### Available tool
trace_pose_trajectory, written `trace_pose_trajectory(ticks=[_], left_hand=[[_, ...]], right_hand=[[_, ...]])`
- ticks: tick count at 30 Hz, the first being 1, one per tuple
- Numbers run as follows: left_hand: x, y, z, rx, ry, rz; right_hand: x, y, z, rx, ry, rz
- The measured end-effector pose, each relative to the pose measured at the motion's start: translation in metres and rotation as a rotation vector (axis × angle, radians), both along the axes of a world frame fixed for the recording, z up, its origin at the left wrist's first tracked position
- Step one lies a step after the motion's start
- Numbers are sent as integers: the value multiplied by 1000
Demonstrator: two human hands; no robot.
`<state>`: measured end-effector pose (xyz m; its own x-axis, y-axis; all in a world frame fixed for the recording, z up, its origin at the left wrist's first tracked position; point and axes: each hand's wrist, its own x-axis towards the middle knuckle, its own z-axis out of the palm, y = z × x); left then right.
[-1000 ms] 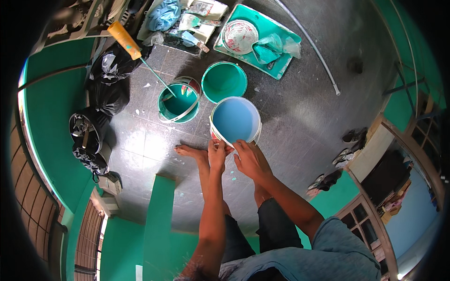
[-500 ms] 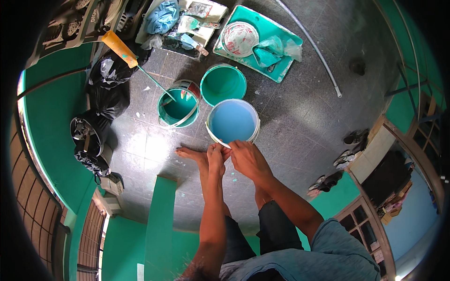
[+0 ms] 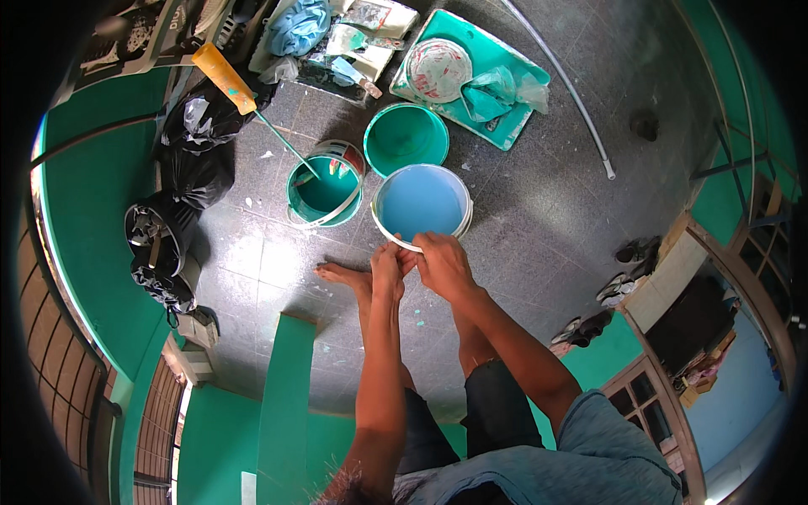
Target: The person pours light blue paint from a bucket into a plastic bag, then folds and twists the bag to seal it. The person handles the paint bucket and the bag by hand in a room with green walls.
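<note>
A white bucket [image 3: 421, 204] of light blue paint stands on the dark floor in front of my bare feet. My left hand [image 3: 388, 268] and my right hand [image 3: 443, 266] meet at its near rim, fingers pinched together on the rim or its thin handle; which one I cannot tell. Behind the blue bucket stand a green bucket [image 3: 406, 139] and a second bucket of green paint [image 3: 325, 191] with a roller's long handle [image 3: 284, 145] leaning in it.
A green paint tray [image 3: 513, 71] with a smeared lid and plastic lies at the back. Black rubbish bags [image 3: 195, 143] and rags sit left. A white pipe [image 3: 564, 84] crosses the floor right. Sandals [image 3: 623, 278] lie by a doorway. Green walls ring the floor.
The view has shifted slightly, so the blue bucket sits a little higher. Both hands have stayed pinched at its near rim.
</note>
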<state>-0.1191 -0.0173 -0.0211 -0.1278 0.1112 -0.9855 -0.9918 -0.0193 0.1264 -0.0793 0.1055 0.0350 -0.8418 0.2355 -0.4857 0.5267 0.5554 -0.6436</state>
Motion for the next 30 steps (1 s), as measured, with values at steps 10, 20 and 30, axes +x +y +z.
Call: trace_pose_trajectory(ticks=[10, 20, 30], left_hand=[[-17, 18, 13, -53, -15, 41], [-31, 30, 17, -8, 22, 104], [-40, 37, 15, 3, 16, 128]], right_hand=[[-13, 19, -8, 16, 72, -8], [-24, 37, -16, -68, 85, 13], [-36, 48, -16, -124, 52, -6]])
